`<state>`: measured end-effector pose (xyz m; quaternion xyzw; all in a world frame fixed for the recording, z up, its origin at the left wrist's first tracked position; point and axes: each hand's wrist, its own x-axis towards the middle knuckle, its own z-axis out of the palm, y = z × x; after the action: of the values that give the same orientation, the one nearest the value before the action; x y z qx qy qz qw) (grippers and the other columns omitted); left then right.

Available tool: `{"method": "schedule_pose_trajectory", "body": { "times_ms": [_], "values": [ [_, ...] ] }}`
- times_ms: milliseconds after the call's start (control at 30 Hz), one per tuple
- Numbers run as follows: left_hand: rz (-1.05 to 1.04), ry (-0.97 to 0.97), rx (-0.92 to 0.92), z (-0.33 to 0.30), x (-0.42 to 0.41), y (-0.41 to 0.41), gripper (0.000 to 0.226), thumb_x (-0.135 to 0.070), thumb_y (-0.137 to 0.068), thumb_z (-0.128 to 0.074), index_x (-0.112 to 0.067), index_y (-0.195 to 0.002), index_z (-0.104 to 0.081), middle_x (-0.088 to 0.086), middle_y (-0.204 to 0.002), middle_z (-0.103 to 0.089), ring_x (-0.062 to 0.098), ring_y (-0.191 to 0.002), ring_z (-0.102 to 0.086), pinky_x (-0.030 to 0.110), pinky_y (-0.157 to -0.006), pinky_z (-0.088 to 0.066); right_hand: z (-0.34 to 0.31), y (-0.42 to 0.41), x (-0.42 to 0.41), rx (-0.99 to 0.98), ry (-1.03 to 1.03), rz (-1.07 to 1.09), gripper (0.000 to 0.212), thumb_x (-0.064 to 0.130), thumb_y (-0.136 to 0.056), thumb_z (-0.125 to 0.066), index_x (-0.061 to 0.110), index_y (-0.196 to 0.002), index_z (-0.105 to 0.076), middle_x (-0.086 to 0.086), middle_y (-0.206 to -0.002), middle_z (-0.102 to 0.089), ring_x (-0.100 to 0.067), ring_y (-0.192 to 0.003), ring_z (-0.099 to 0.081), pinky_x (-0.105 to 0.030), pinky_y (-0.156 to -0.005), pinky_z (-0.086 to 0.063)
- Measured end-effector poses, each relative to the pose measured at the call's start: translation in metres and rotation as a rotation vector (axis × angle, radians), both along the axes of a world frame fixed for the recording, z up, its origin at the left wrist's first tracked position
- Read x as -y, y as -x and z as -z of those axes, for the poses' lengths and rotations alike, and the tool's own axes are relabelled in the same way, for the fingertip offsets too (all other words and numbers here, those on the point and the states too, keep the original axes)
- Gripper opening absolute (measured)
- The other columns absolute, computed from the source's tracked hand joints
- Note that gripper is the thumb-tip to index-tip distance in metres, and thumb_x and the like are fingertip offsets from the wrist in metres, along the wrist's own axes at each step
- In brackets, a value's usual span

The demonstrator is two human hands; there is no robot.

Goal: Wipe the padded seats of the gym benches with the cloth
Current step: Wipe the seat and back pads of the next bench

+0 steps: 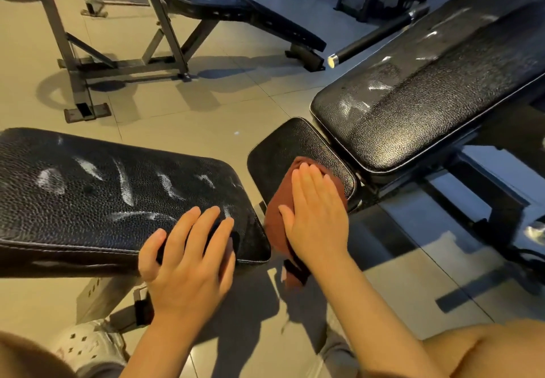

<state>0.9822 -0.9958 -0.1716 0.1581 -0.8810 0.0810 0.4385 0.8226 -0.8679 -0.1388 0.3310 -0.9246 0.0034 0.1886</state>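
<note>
The right hand point(317, 215) is laid flat, fingers straight and close together, pressing a reddish-brown cloth point(278, 221) onto the small black seat pad point(283, 147) of the bench at right. The cloth is bunched under the palm — its near end hangs off the pad's front edge toward the floor. Just behind the small pad, the long back pad point(427, 91) of the same bench is seen, tilted up and marked with whitish smears.

The left hand point(188, 259) is rested on the near corner of a second black padded bench point(103, 200) at left, fingers spread on top, thumb wrapped over the front edge. White streaks are visible across this pad too.

A third bench point(236, 12) on a grey metal frame is placed well back on the tiled floor point(182, 124). A light clog-style shoe point(85, 345) is seen at bottom left.
</note>
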Motion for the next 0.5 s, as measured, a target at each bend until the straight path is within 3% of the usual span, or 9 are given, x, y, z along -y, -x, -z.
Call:
{"method": "schedule_pose_trajectory", "body": {
  "times_ms": [67, 133, 233, 500],
  "values": [
    [0.006, 0.021, 0.019, 0.0, 0.0, -0.001, 0.029, -0.03, -0.094, -0.052, -0.019, -0.117, -0.066, 0.006, -0.126, -0.065, 0.024, -0.124, -0.047, 0.045, -0.101, -0.025, -0.021, 0.026, 0.015, -0.005, -0.111, 0.013, 0.079, 0.047, -0.091, -0.058, -0.001, -0.149, -0.031, -0.019, -0.155, -0.033, -0.031, -0.145, -0.029, -0.043, -0.12, -0.012],
    [0.007, 0.033, 0.017, 0.002, 0.0, 0.0, 0.029, -0.031, -0.094, -0.052, -0.02, -0.119, -0.062, 0.006, -0.125, -0.066, 0.023, -0.124, -0.048, 0.044, -0.102, -0.023, -0.038, 0.05, 0.03, 0.02, -0.231, 0.018, 0.083, 0.058, -0.097, -0.037, 0.005, -0.155, -0.012, -0.015, -0.162, -0.013, -0.028, -0.15, -0.009, -0.044, -0.121, 0.001],
    [-0.008, 0.053, -0.007, 0.003, 0.001, 0.003, 0.03, -0.032, -0.093, -0.052, -0.02, -0.119, -0.062, 0.005, -0.124, -0.067, 0.023, -0.124, -0.049, 0.043, -0.1, -0.027, -0.043, 0.068, 0.051, -0.013, -0.352, 0.006, 0.089, 0.069, -0.094, -0.023, 0.009, -0.156, -0.003, -0.012, -0.164, -0.003, -0.027, -0.151, 0.001, -0.048, -0.119, 0.006],
    [-0.039, 0.078, -0.005, -0.003, 0.0, 0.004, 0.028, -0.032, -0.09, -0.055, -0.023, -0.11, -0.071, 0.003, -0.123, -0.067, 0.02, -0.121, -0.05, 0.041, -0.104, -0.019, -0.011, 0.017, 0.049, 0.039, -0.433, -0.115, 0.061, 0.041, -0.105, -0.017, 0.01, -0.155, 0.002, -0.012, -0.164, 0.004, -0.028, -0.151, 0.005, -0.046, -0.118, 0.011]
  ]
}}
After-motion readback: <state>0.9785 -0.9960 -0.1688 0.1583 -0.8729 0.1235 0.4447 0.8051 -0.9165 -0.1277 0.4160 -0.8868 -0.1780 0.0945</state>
